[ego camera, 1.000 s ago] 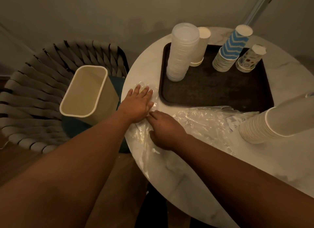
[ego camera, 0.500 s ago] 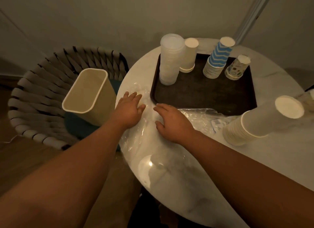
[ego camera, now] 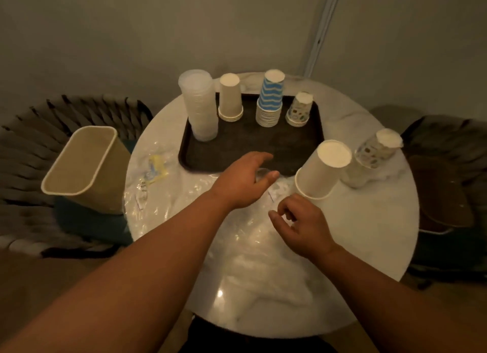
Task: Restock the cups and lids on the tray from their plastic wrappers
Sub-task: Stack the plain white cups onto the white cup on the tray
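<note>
Nearest, the right hand (ego camera: 300, 225) hovers over the crumpled plastic wrapper (ego camera: 245, 247) with fingers loosely curled, holding nothing — just beyond it the left hand (ego camera: 243, 180) reaches out spread, also without a hold. The plain white cup stack (ego camera: 322, 169) stands upright on the table (ego camera: 369, 221), off the tray (ego camera: 237, 152), just to the far right of both hands. The right hand is nearer, so it seems the likelier one to lift it left and farther onto the tray.

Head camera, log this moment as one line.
left hand open over wrapper | right hand loosely curled, empty | tray four stacks
</note>
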The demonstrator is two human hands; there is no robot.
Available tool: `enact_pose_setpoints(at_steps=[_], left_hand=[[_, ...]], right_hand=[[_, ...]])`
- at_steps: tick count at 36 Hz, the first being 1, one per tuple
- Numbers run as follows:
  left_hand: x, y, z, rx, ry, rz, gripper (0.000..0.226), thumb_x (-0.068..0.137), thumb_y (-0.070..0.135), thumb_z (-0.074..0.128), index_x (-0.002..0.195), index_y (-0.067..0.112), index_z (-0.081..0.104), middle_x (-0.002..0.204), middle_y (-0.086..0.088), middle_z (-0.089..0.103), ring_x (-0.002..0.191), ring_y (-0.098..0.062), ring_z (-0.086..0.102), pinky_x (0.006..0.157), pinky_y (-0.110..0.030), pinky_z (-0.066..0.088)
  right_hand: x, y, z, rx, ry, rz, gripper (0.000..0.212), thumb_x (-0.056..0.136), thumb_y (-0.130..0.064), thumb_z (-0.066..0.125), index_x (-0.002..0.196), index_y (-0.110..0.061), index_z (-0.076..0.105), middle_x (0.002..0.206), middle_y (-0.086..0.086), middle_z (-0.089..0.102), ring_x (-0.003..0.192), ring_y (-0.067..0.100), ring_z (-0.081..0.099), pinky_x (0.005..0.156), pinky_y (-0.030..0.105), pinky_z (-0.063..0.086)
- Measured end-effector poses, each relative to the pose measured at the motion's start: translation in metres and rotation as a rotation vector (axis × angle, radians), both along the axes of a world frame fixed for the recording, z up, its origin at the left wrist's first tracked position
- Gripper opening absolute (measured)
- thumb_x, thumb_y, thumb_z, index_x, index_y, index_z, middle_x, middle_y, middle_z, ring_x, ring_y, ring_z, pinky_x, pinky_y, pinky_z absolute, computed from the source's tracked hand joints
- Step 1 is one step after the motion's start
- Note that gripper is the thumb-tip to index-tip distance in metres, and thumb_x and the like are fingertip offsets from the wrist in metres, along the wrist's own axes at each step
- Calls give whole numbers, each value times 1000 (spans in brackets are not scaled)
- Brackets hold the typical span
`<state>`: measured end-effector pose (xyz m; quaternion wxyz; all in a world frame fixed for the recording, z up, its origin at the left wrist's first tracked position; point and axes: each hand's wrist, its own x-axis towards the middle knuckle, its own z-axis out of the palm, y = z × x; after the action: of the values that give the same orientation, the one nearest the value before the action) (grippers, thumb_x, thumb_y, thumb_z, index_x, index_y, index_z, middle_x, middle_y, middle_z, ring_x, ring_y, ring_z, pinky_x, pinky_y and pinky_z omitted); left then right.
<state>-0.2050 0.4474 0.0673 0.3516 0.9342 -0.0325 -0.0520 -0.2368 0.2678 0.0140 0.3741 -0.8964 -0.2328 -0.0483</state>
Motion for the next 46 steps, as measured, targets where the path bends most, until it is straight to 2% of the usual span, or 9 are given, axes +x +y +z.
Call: enact_pose_setpoints(at_steps=[7, 9, 13, 16, 22, 26, 31, 40, 46], left_hand=[[9, -48, -12, -117, 112, -50, 78, 77, 47, 79, 144, 27, 44, 142, 5, 51, 121, -10, 53, 98, -23, 42], [11, -57, -15, -168, 140, -56, 80, 72, 43, 84, 141, 28, 45, 137, 8, 54, 113, -6, 52, 93, -22, 43], [13, -72, -27, -324, 202, -26, 86, 68, 37, 89, 139, 33, 41, 120, 18, 52, 102, 2, 50, 71, 2, 37], [15, -80, -36, -414, 241, 25, 85, 65, 36, 91, 132, 43, 38, 115, 23, 52, 97, 6, 53, 74, -4, 40], [16, -89, -49, -532, 277, 133, 80, 66, 35, 90, 124, 47, 36, 106, 27, 54, 95, 7, 55, 73, -12, 46], [18, -90, -51, -556, 273, 154, 82, 66, 38, 90, 127, 46, 36, 119, 15, 56, 108, -9, 58, 91, -31, 53], [20, -92, -47, -604, 292, 161, 80, 68, 33, 88, 128, 45, 37, 113, 23, 54, 107, -9, 58, 94, -42, 55], [29, -90, -30, -598, 277, 125, 82, 72, 33, 86, 137, 37, 37, 117, 21, 55, 109, -8, 58, 90, -32, 54], [36, -83, -13, -531, 126, 159, 78, 64, 28, 92, 124, 37, 42, 111, 21, 55, 98, 7, 56, 74, -5, 43]], right_hand=[[9, -71, -17, 39, 198, -355, 40, 78, -50, 68, 65, -23, 41, 61, -8, 42, 56, 10, 39, 53, 22, 30], [18, -81, -28, 56, 334, -439, 39, 72, -42, 81, 85, -19, 52, 79, -2, 54, 69, 14, 49, 59, 24, 39], [38, -78, -41, 172, 540, -290, 97, 56, -40, 92, 138, -25, 42, 132, -6, 54, 114, 14, 56, 93, 33, 49], [50, -64, -42, 263, 527, -230, 96, 55, -25, 95, 136, -29, 44, 129, -12, 54, 117, 10, 54, 96, 30, 47], [55, -53, -54, 351, 546, -315, 105, 47, -52, 88, 139, -31, 43, 132, -9, 58, 120, 15, 57, 102, 45, 49], [55, -52, -50, 396, 516, -340, 102, 50, -43, 91, 139, -27, 45, 132, -6, 59, 120, 18, 58, 102, 48, 50], [56, -49, -41, 403, 486, -338, 95, 59, -25, 94, 141, -25, 44, 135, -6, 57, 123, 16, 56, 105, 45, 48], [60, -44, -17, 530, 400, -349, 89, 54, -40, 85, 134, -28, 48, 126, -7, 61, 115, 14, 60, 97, 36, 52], [65, -38, -7, 531, 422, -328, 83, 53, -38, 84, 128, -39, 48, 118, -18, 61, 109, 4, 61, 92, 26, 51]])
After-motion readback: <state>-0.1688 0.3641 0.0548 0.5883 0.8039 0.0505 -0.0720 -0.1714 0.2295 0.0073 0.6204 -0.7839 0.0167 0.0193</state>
